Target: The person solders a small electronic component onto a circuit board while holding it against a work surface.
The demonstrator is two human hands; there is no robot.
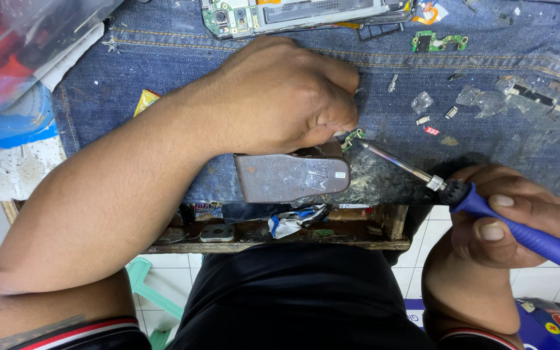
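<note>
A: How does the left hand [280, 97] sit?

B: Curled into a loose fist, knuckles up, forearm slanting in from the lower left. It rests on the denim cloth [163, 71] just above the grey metal block [291, 176], and its fingertips pinch a small green circuit piece [351, 137] at the block's upper right corner.

A: And the right hand [513, 220]?

B: Lower right of the block, fingers and thumb wrapped around the blue handle of a soldering iron [481, 204].

A: Which way does the iron point?

B: Its long axis runs diagonally, handle low at the right, metal shaft rising leftward. The tip meets the green piece beside the block's corner.

A: Anything you can't make out?

B: The left fingertips are tucked under the hand, so the exact pinch is hidden. The iron's handle end runs off the right edge. An opened phone [306, 14], well above the block, is cut by the top edge.
</note>
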